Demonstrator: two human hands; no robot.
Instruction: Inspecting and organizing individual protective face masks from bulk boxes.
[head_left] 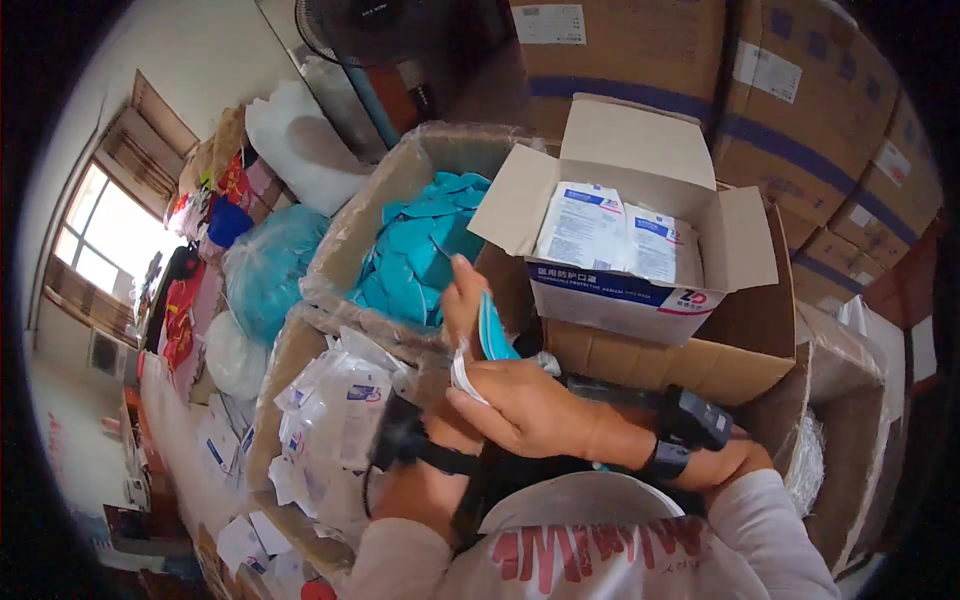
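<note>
Standing with its flaps spread, a white carton is seen in the head view, set on a brown cardboard box and stocked with white packets. In front of the carton and to its left, both of the person's hands are brought close together. A folded teal piece is located between them, just left of the carton's front panel. By the right hand, partly closed with its thumb drawn toward the curled fingers, a narrow white strip is pinched; whether the strip is joined to the teal piece cannot be told. The left hand is partly covered by the right; its visible fingers are raised, with the teal piece close beside them, but whether it is gripped there cannot be told. A black device is strapped to each wrist.

To the left of the carton, a plastic-lined box is heaped with loose teal pieces. Nearer the person and left of the carton, more white packaging is piled in another lined box. Behind the carton, large brown boxes banded with blue tape are stacked.
</note>
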